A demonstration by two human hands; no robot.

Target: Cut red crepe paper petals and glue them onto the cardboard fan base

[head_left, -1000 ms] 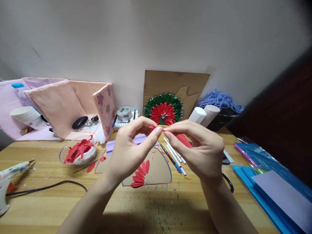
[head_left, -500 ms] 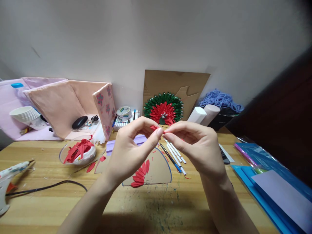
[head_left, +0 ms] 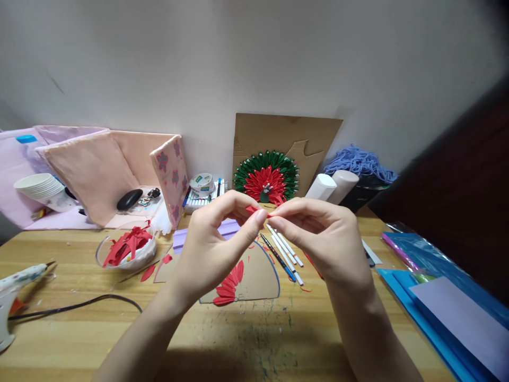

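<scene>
Between thumb and fingers my left hand pinches a small piece of red ribbon. My right hand pinches the other end of the same piece, so the fingertips of both hands nearly meet. Most of the piece is hidden by the fingers. Below the hands lies a cardboard semicircle with a blue edge, and red petals fan out on it. Left of it, a loose red petal rests on the table. A clear bowl holds red ribbon strips.
A glue gun with a black cord lies at left. Markers lie behind the semicircle. Against the wall leans cardboard bearing a green and red peacock fan. Blue sheets are at right, blue yarn behind, paper cups far left.
My right hand has shifted very slightly to the right, drawing a little away from the left fingertips. My left hand keeps its pinch almost unmoved.
</scene>
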